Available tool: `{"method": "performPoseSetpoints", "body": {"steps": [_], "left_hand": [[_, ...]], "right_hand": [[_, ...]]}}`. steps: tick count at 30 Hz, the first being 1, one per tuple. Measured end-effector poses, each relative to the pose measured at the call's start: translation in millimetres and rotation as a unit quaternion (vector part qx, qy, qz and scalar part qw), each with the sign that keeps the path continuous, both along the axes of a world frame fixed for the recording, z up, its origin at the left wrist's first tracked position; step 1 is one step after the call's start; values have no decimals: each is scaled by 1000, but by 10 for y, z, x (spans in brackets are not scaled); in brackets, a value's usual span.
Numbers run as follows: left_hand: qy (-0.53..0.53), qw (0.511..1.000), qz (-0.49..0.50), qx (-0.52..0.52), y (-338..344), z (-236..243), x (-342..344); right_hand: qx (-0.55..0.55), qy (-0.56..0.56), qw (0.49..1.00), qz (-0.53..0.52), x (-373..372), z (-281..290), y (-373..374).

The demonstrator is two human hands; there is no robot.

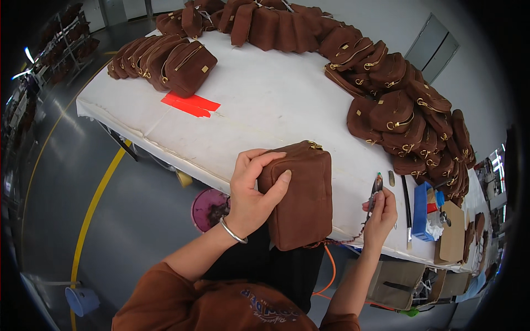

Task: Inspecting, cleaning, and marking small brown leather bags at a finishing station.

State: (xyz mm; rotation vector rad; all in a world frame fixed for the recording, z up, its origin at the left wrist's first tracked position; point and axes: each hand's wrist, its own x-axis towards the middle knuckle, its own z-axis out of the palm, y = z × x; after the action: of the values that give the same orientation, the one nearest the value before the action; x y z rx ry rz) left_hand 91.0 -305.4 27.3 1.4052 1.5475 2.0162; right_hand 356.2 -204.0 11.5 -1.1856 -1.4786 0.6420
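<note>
My left hand (254, 187) grips a small brown leather bag (303, 198) by its left side, thumb across the front and fingers over the top edge. The bag stands upright at the table's near edge, with a brass-coloured zip end at its top corner. To the right, my right hand (380, 212) is closed round a small dark hand tool (377, 187) with a green tip; its exact kind is hard to make out. A thin dark cord (348, 241) runs from near this hand to the bag's lower edge.
Brown bags lie in a row (187, 66) at the far left and in a long heap (403, 116) along the back and right of the white table (265, 99). Red tape (190, 103), a brush (408, 209) and a blue box (422, 212) are there too. A pink bucket (207, 209) stands below.
</note>
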Motion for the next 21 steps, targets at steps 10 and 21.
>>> {"method": "performPoseSetpoints", "body": {"steps": [10,21], "left_hand": [[56,998,-3,1,-27,-15,17],[58,998,5,2,25,-87,48]], "right_hand": [[151,-87,945,278,-1230,611,-699],[204,-106,938,260,-1335,375,-553]]}}
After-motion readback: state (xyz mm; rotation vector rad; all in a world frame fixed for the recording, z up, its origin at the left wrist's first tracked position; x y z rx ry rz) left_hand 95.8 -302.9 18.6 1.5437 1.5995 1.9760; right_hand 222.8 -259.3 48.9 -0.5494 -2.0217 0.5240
